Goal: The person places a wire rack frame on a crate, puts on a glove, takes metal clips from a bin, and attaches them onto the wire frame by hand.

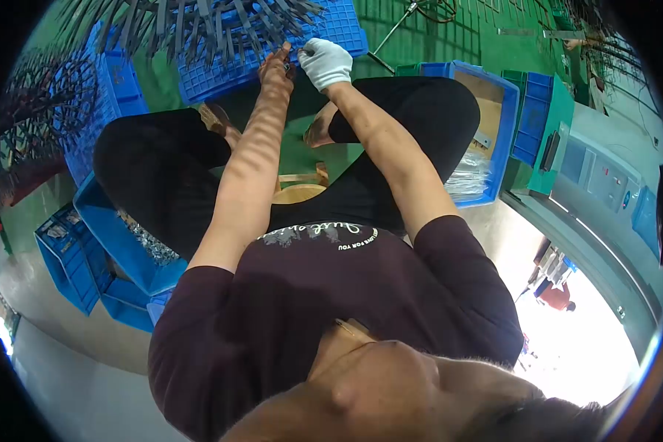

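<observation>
My bare left hand is held out in front of my knees, fingers closed in a pinch. A small dark bit shows at its fingertips, too small to name. Close beside it on the right is my right hand in a white glove, its fingers curled in; what they hold, if anything, is hidden. Just beyond both hands lies a blue plastic crate with a gridded surface. Over it spreads a dense bunch of dark, narrow strips, their ends pointing toward me.
More dark strips stand at the far left. By my left leg, a blue bin contains small shiny parts. A blue-rimmed box with clear plastic bags sits at my right. Beneath me is a wooden stool.
</observation>
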Tool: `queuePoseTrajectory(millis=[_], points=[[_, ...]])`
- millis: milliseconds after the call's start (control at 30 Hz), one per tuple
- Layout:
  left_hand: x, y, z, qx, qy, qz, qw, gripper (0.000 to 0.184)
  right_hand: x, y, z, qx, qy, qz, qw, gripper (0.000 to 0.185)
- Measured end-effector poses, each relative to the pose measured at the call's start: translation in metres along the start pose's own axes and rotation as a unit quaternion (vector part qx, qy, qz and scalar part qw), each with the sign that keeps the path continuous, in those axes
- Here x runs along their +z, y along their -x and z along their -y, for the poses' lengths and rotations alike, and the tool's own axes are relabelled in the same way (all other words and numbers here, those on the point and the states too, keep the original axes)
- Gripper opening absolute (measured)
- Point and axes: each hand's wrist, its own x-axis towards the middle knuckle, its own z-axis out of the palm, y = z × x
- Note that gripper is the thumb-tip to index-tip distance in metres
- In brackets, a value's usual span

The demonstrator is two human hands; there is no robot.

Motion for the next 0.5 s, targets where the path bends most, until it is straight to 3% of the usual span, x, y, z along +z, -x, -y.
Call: queuePoseTrajectory(millis=[100,200,300,500], points=[[-0.001,-0.006,0.003,0.007,-0.005,-0.001,1.000,0.047,-0.004,-0.002,0.004,0.009,0.024,0.019,1.000,0.018],[0.009,0.019,-0.006,0.025,-0.025,-0.019,0.999,0.021,-0.007,-0.005,0.008,0.011,0.057,0.043,0.997,0.020],[0.002,-0.002,0.000,0.004,-0.011,0.001,1.000,0.052,-0.014,-0.009,0.014,0.009,0.080,0.072,0.994,0.023],[0.004,0.000,0.000,0.004,-0.029,-0.019,0.999,0.053,-0.020,-0.011,0.019,-0.005,0.105,0.098,0.990,0.023]])
